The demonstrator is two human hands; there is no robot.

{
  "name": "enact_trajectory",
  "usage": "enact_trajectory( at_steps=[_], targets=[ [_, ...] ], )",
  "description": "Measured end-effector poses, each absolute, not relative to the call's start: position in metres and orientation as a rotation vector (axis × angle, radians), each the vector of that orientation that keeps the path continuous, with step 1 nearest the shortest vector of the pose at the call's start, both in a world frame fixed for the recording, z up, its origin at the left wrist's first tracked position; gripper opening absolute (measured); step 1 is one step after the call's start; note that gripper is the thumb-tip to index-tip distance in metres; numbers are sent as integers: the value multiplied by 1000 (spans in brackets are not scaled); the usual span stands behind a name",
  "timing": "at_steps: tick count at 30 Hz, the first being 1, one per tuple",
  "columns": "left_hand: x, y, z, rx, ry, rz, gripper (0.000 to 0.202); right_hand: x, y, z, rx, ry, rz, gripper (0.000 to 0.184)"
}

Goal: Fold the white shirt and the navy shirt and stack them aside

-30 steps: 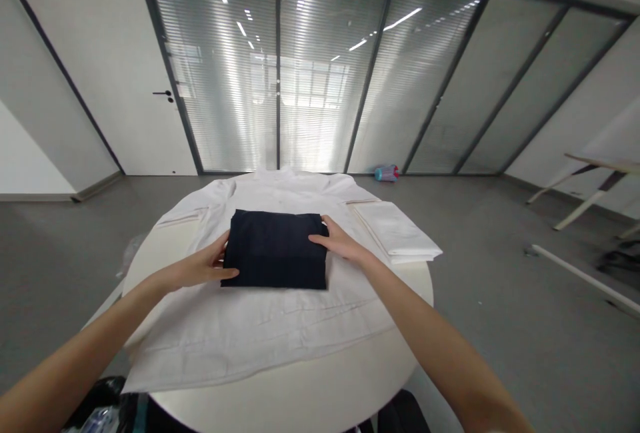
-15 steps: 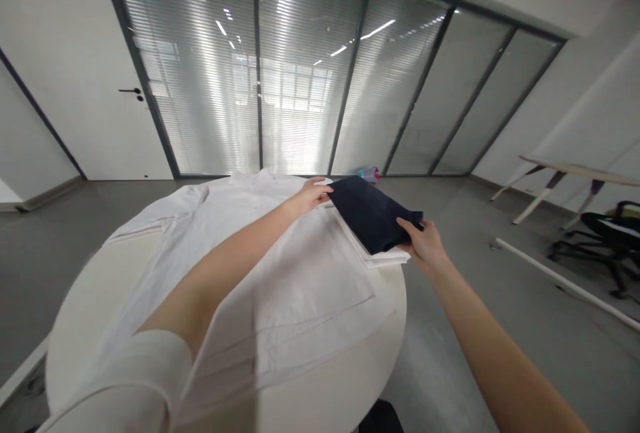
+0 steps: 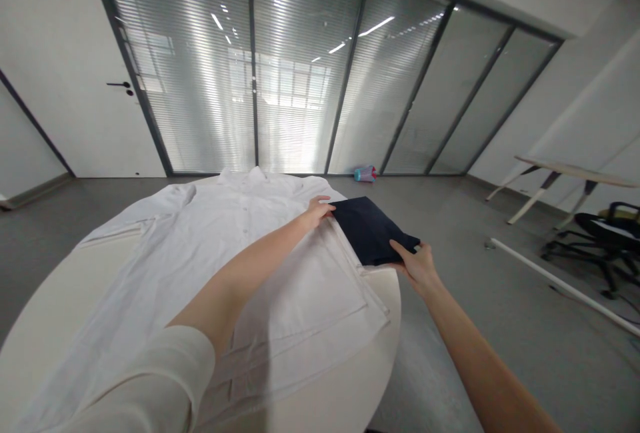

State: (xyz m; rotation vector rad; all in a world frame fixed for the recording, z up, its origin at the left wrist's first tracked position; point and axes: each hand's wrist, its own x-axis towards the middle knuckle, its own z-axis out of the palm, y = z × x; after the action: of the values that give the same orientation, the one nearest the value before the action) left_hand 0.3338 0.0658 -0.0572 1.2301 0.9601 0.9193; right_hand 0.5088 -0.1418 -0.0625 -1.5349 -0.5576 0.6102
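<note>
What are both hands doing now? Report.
Left hand: open, resting on the shirt.
Right hand: closed, holding the navy cloth.

Cloth (image 3: 370, 230) on shirt (image 3: 165, 246), shirt on table (image 3: 385, 366)

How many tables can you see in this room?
2: the round white table under the spread white shirt, and a long-topped table on the right by the wall. Others could be out of view.

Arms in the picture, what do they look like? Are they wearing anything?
The left arm has a loose white sleeve ending above the bare forearm. The right arm looks bare in view. No gloves, watch or rings show.
</note>
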Motion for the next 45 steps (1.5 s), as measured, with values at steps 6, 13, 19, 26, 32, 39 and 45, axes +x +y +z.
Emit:
enact_trajectory(
  at_steps=[6, 13, 19, 26, 32, 39, 45],
  targets=[
    [304, 74, -45, 1566, 1033, 1050, 30, 504, -145, -31, -1938, -1073, -419, 59],
    [184, 65, -29, 1964, 941, 870, 12, 466, -62, 9, -2223, -1663, -307, 59],
    [47, 41, -58, 2559, 1002, 494, 46, 464, -26, -25, -2512, -1834, -87, 64],
    [-48, 38, -88, 2672, 1705, 387, 65, 458, -19, -20, -2620, -1811, -101, 59],
    [-57, 36, -98, 2607, 1771, 285, 64, 388, 21, 6, -2401, -1812, -302, 39],
    [-59, 42, -103, 2577, 1760, 318, 67, 334, 70, -45, -2298, -2098, 51, 59],
    [-69, 49, -104, 2546, 1785, 339, 68, 303, 84, -86, -2320, -2107, 120, 61]
  ],
)
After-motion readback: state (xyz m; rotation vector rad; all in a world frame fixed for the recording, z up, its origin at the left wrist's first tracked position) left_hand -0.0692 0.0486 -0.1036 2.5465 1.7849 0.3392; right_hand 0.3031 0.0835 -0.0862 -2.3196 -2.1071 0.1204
